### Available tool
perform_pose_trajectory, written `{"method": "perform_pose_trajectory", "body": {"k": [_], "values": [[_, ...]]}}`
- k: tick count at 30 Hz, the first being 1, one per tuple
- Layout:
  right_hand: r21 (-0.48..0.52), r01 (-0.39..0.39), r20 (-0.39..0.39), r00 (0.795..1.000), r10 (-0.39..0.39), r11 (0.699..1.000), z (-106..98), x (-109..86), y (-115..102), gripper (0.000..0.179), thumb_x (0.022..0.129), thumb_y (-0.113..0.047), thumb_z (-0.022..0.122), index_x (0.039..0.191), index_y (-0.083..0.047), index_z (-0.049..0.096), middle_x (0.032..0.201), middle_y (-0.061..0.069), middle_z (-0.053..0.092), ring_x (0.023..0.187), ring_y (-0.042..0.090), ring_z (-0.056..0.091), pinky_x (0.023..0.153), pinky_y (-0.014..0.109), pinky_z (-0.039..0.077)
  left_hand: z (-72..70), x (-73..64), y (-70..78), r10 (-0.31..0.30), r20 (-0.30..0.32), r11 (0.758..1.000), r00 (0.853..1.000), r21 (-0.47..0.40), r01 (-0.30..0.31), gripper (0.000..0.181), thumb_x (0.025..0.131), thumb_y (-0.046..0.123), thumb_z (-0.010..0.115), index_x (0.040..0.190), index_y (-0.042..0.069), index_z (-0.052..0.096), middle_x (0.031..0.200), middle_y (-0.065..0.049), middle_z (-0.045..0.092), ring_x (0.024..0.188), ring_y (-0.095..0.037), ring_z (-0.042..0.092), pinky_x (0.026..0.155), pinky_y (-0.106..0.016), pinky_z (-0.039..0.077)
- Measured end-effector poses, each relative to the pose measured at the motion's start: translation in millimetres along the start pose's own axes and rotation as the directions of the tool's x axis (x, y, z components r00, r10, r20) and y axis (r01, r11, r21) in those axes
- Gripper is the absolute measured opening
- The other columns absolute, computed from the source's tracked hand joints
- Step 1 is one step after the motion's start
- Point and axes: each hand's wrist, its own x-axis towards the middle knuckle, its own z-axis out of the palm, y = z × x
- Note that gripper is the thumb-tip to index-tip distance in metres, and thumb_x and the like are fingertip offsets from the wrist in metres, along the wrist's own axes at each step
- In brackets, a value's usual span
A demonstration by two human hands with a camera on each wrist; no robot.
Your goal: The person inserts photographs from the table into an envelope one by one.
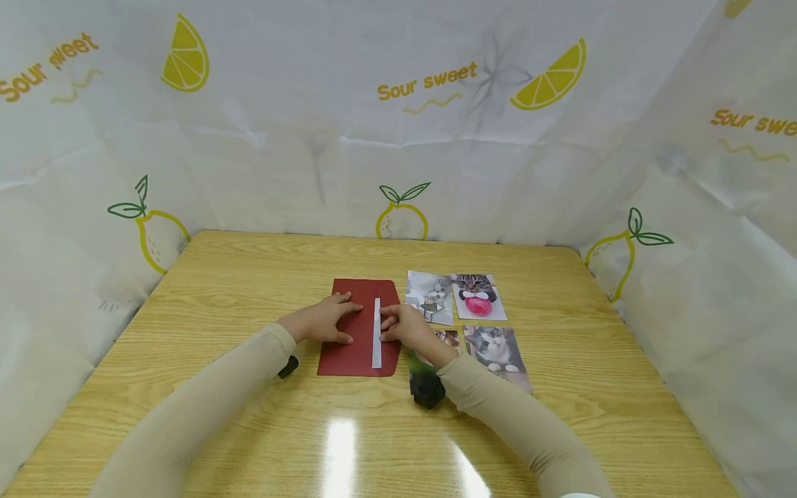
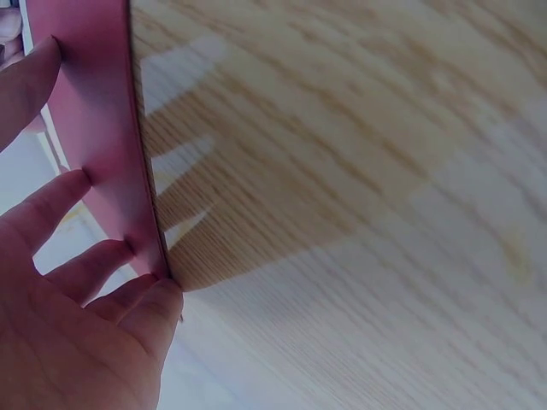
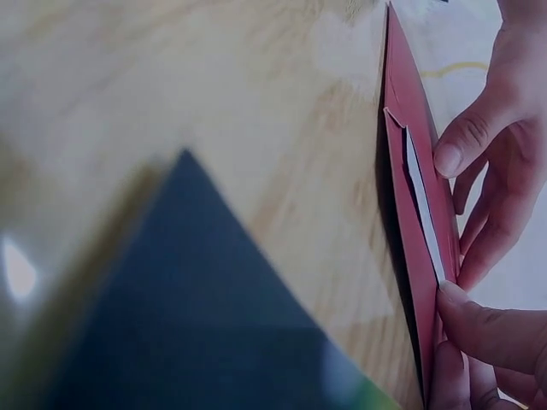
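Note:
A red envelope [image 1: 345,358] lies on the wooden table, a narrow white strip [image 1: 376,353] running lengthwise near its right side. My left hand [image 1: 320,320] rests on the envelope's left part with fingers spread; in the left wrist view its fingertips [image 2: 77,179] press the red paper. At the middle of the strip, my right hand [image 1: 411,328] has curled fingers and pinches at its edge. The right wrist view shows the thumb [image 3: 461,299] against the white strip [image 3: 423,192]; the exact fingertip contact is partly hidden.
Right of the envelope lie animal pictures: a grey-white one [image 1: 429,294], a cat with a pink ball [image 1: 478,297], a grey-and-white cat [image 1: 498,349]. Another picture [image 1: 447,337] is partly under the right wrist. A lemon-printed white sheet [image 1: 299,187] hangs behind the table.

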Motion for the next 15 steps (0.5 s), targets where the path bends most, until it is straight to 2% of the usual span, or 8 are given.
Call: {"method": "perform_pose_trajectory", "body": {"k": [15], "values": [[-0.025, -0.001, -0.009, 1.000, 0.001, 1.000, 1.6, 1.3, 0.3, 0.051, 0.081, 0.002, 0.074, 0.129, 0.001, 0.060, 0.086, 0.009, 0.068, 0.075, 0.013, 0.064, 0.067, 0.027, 0.056, 0.7, 0.2, -0.7, 0.005, -0.002, 1.000, 1.000, 0.000, -0.005, 0.071, 0.087, 0.032, 0.072, 0.147, 0.012, 0.042, 0.159, -0.021, 0.020, 0.146, -0.041, 0.018, 0.114, -0.053, 0.028]]}}
